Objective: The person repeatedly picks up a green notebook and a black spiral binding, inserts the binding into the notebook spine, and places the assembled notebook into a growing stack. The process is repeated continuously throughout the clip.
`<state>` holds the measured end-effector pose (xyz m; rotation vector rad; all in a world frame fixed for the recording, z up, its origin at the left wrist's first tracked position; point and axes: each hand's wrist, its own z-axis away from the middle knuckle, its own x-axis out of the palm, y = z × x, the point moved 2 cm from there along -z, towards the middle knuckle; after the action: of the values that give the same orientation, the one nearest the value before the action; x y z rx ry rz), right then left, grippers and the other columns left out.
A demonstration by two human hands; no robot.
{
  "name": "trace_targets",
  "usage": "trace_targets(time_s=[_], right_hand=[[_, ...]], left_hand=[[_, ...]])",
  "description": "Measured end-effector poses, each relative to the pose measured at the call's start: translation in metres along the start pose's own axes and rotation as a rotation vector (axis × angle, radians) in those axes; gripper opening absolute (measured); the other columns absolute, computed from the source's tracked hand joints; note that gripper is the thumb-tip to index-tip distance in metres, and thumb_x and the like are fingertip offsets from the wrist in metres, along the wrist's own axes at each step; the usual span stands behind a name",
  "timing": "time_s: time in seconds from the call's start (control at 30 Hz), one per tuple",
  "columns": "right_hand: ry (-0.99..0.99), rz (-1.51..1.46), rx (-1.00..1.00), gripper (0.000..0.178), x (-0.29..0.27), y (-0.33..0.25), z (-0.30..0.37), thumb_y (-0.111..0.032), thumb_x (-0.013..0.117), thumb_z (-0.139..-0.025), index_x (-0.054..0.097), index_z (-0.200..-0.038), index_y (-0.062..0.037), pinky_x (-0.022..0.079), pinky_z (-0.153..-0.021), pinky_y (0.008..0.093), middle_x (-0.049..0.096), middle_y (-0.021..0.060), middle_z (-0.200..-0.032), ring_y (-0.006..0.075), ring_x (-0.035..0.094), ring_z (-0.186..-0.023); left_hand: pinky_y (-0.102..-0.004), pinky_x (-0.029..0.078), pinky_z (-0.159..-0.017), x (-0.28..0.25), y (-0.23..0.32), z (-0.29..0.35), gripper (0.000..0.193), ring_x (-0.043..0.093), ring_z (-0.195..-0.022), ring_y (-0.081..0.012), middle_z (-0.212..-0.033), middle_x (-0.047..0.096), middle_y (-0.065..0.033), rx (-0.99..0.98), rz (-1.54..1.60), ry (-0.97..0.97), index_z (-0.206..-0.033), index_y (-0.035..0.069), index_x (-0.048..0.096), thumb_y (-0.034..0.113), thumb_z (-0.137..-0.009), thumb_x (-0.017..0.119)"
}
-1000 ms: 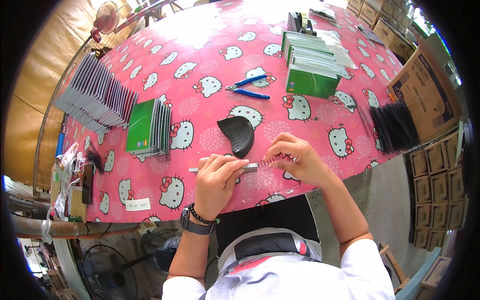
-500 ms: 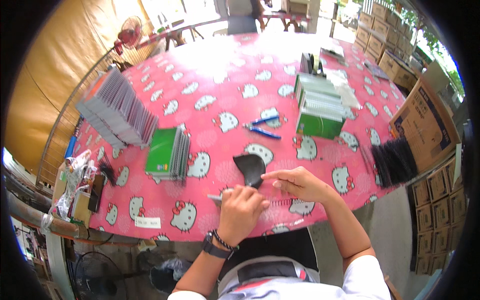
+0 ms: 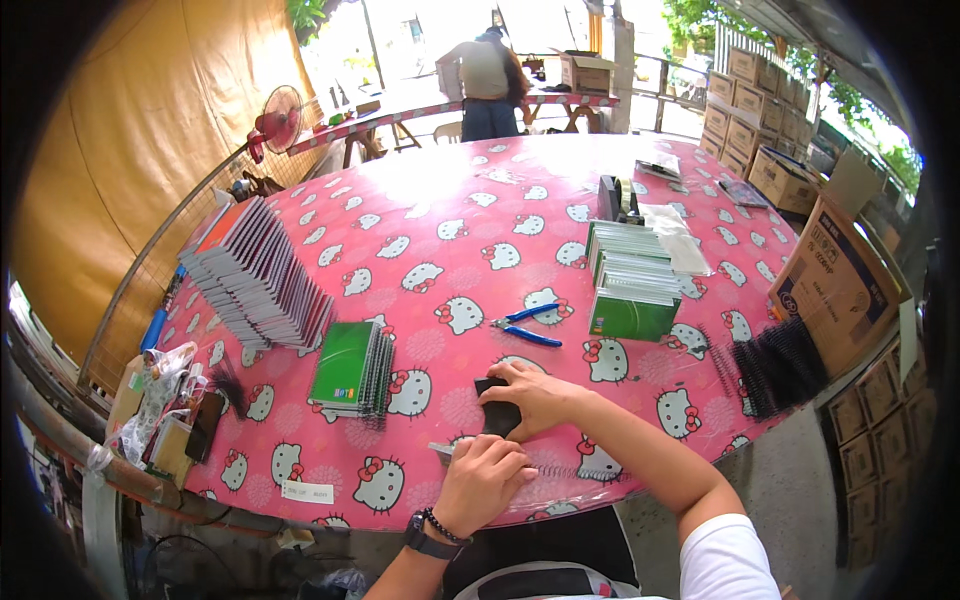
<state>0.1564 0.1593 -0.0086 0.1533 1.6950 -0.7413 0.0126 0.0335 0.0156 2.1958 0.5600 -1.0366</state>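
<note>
Close to the table's near edge, my left hand (image 3: 487, 478) is closed around a notebook seen almost edge-on; only a pale grey corner (image 3: 441, 453) shows beyond the fingers. A thin dark spiral coil (image 3: 572, 472) sticks out to the right from under that hand. Just beyond it, my right hand (image 3: 538, 398) grips a black curved piece (image 3: 497, 414), its fingers bent over the far and near edges. Blue-handled pliers (image 3: 527, 327) lie farther out on the table.
Green spiral notebooks stand in a pile (image 3: 350, 370) at left and a row (image 3: 634, 290) at right. A tall notebook stack (image 3: 255, 275) rises far left. Black coils (image 3: 780, 368) lie by a cardboard box (image 3: 833, 265). A tape dispenser (image 3: 619, 200) and a person (image 3: 488, 85) are farther back.
My right hand has moved from pointing beside the black piece to gripping it. My left hand keeps its hold. The view has tilted up, showing more of the far side.
</note>
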Motion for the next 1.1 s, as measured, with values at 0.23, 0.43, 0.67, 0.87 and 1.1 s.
trace_targets(time_s=[0.23,0.43,0.67,0.87,1.1], right_hand=[[0.099,-0.012,-0.003,0.068,0.010,0.002,0.011,-0.039,0.080,-0.063,0.058,-0.121,-0.0125,0.040,-0.101,0.0480,0.039,0.0228,-0.140,0.0404,0.045,-0.120],[0.381,-0.626,0.345,0.051,-0.016,0.010,0.083,-0.047,0.079,-0.066,0.072,-0.100,-0.0104,0.040,-0.099,0.0438,0.059,0.0209,-0.117,0.0351,0.052,-0.114],[0.408,-0.586,0.432,0.047,-0.001,-0.038,0.092,-0.042,0.072,-0.074,0.071,-0.099,-0.0022,0.039,-0.099,0.0396,0.065,0.0135,-0.107,0.0263,0.057,-0.109],[0.304,-0.824,0.360,0.059,-0.005,-0.039,0.092,-0.053,0.068,-0.069,0.070,-0.097,-0.0009,0.043,-0.092,0.0359,0.064,0.0143,-0.107,0.0242,0.058,-0.104],[0.272,-0.802,0.393,0.042,0.001,-0.034,0.079,-0.039,0.071,-0.077,0.068,-0.095,-0.0012,0.044,-0.088,0.0348,0.064,0.0094,-0.098,0.0194,0.058,-0.097]], left_hand=[[-0.0439,0.032,-0.094,0.000,0.000,-0.002,0.021,0.057,-0.097,-0.0196,-0.095,0.063,0.0000,-0.103,0.019,0.001,-0.089,0.015,0.067,0.032,-0.078,0.072],[-0.0503,0.021,-0.102,-0.014,-0.018,0.015,0.027,0.058,-0.089,-0.0178,-0.083,0.062,0.0029,-0.180,-0.079,0.157,-0.080,0.017,0.068,0.030,-0.062,0.083],[-0.0507,0.023,-0.103,-0.014,-0.021,0.014,0.025,0.057,-0.083,-0.0177,-0.075,0.059,0.0020,-0.173,-0.044,0.156,-0.075,0.015,0.066,0.030,-0.062,0.082],[-0.0514,0.022,-0.103,-0.004,-0.022,0.013,0.032,0.056,-0.096,-0.0211,-0.089,0.061,-0.0014,-0.148,-0.037,0.224,-0.085,0.015,0.069,0.033,-0.062,0.082],[-0.0316,0.049,-0.084,0.031,-0.054,0.049,0.076,0.057,-0.101,-0.0164,-0.107,0.055,-0.0070,-0.553,0.901,0.428,-0.128,0.006,0.036,0.010,-0.069,0.084]])
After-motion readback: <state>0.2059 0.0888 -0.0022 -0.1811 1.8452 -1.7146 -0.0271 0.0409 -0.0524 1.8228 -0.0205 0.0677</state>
